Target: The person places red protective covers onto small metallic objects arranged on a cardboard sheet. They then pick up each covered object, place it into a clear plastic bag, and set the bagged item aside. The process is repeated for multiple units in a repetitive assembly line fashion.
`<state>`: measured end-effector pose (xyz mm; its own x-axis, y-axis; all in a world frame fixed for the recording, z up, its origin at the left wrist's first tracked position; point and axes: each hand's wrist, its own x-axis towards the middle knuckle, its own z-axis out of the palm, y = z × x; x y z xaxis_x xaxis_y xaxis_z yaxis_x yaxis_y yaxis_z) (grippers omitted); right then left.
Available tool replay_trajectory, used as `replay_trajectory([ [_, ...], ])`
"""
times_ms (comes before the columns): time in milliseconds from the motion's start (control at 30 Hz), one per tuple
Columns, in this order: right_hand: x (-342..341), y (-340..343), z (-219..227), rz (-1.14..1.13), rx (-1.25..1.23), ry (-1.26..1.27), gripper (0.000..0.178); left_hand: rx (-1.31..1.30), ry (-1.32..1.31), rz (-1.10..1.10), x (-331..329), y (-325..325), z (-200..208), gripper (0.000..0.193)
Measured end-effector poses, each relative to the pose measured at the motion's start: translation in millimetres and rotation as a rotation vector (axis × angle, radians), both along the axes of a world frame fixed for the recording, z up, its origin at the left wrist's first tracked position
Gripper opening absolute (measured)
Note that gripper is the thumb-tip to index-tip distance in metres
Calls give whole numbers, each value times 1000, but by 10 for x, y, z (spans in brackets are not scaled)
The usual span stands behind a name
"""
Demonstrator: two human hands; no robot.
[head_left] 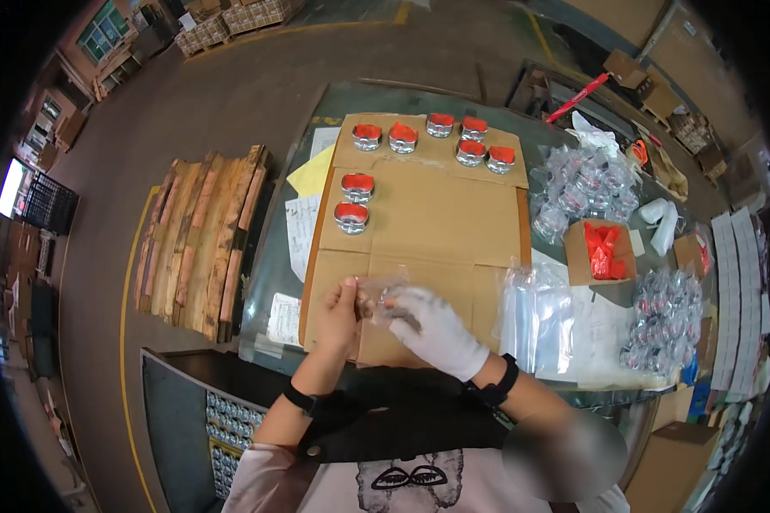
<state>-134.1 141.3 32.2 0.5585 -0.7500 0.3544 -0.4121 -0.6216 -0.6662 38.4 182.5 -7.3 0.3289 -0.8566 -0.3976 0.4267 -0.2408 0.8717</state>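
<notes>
Pinching a crumpled clear plastic bag (393,278), the bare left hand (338,314) has a narrow grip over the near part of a flattened cardboard sheet (428,218) on the dark worktop (385,98). Fingers of the white-gloved right hand (436,332) curl against the bag's other side; I cannot tell how tight that grip is, because glare and the fingers themselves obscure what lies within the film. Eight metal pieces (352,219) with red tops stand farther out on the sheet. To the right, shiny wrapping blurs the outlines of a bagged heap (586,184), and red plastic (605,252) covers the inside of a small carton (578,254). A grey bin (175,427), lower left, is cut off by the picture's lower edge.
</notes>
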Motion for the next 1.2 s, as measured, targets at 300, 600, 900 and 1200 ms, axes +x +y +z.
replay_trajectory([
  [300,-12,34,-779,-150,1081,-576,22,-65,-1485,-678,-207,226,-459,25],
  [600,66,-123,-692,151,199,670,21,-256,-1206,-288,-309,460,-277,32],
  [900,-345,-256,-514,109,27,522,18,-68,-1005,-622,-290,4,-358,30],
  [1200,-3948,271,-135,-863,-88,305,25,-335,-906,-779,-2631,-512,229,22],
])
